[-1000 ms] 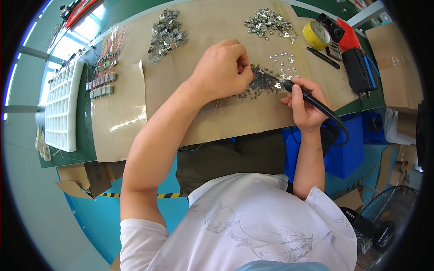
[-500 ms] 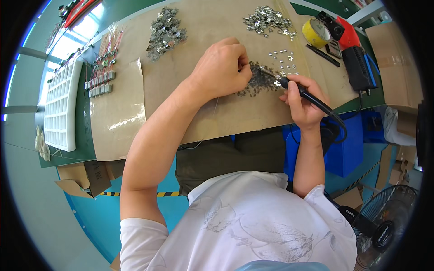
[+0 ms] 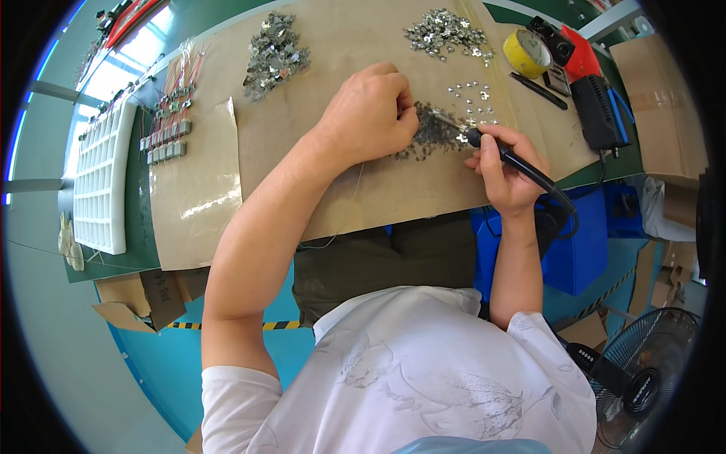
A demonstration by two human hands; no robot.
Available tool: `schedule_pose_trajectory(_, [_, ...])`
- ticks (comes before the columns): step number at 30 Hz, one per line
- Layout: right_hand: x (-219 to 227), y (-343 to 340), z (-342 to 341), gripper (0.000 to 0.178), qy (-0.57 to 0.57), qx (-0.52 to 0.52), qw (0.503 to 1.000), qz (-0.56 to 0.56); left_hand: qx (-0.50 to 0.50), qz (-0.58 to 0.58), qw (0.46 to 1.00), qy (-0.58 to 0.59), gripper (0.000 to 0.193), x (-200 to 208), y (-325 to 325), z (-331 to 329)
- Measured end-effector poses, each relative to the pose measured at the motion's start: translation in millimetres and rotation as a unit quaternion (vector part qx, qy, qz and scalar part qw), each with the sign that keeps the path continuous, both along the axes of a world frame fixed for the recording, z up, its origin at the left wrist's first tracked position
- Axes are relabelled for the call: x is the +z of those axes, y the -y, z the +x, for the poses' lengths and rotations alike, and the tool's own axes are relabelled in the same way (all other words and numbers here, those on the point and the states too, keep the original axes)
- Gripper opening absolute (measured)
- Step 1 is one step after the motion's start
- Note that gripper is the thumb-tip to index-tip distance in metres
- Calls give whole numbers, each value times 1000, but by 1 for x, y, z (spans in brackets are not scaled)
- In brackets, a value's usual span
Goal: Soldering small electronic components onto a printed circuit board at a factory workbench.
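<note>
My left hand [image 3: 370, 110] is closed in a pinch beside a pile of small dark metal parts [image 3: 435, 135]. A thin solder wire [image 3: 358, 181] trails from beneath it toward the table's front edge; the fingertips hide its end. In my right hand [image 3: 510, 170] is a soldering iron [image 3: 516, 160] with a black handle and cord, held like a pen. Its metal tip points left over the dark pile, close to my left fingers. Small shiny pieces [image 3: 470, 98] lie spaced out just beyond the tip.
Piles of silver metal plates [image 3: 276, 57] and shiny clips [image 3: 446, 34] lie farther back on brown card. Left are wired grey components [image 3: 166, 140] and a white compartment tray [image 3: 102, 178]. Yellow tape [image 3: 527, 53] and a black power box [image 3: 596, 113] stand right; a fan [image 3: 643, 386] is lower right.
</note>
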State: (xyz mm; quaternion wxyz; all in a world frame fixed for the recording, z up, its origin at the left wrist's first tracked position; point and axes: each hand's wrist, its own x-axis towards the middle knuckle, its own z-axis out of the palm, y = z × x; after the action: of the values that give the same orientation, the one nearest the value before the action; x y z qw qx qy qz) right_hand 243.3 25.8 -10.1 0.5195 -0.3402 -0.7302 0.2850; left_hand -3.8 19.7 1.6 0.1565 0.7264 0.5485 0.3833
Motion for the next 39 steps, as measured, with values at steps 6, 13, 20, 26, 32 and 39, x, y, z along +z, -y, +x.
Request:
schedule_pose_trajectory(6, [0, 0, 0, 10, -6, 3, 1000, -19, -2, -9, 1000, -11, 12, 1, 1, 0])
schedule_pose_trajectory(13, [0, 0, 0, 10, 3, 0, 1000, -4, 1, -9, 1000, -19, 11, -1, 1, 0])
schedule_pose_trajectory(20, [2, 0, 0, 9, 5, 3, 1000, -4, -2, -12, 1000, -10, 11, 0, 1, 2])
schedule_pose_trajectory(26, [0, 0, 0, 10, -1, -1, 1000, -20, -4, -18, 1000, -20, 11, -1, 1, 0])
schedule_pose_trajectory(32, [0, -2, 1, 10, 7, 0, 1000, 1, 10, -1, 1000, 5, 12, 0, -1, 0])
schedule_pose_trajectory(39, [0, 0, 0, 10, -7, -1, 1000, -23, 55, -131, 981, 130, 15, 22, 4, 7])
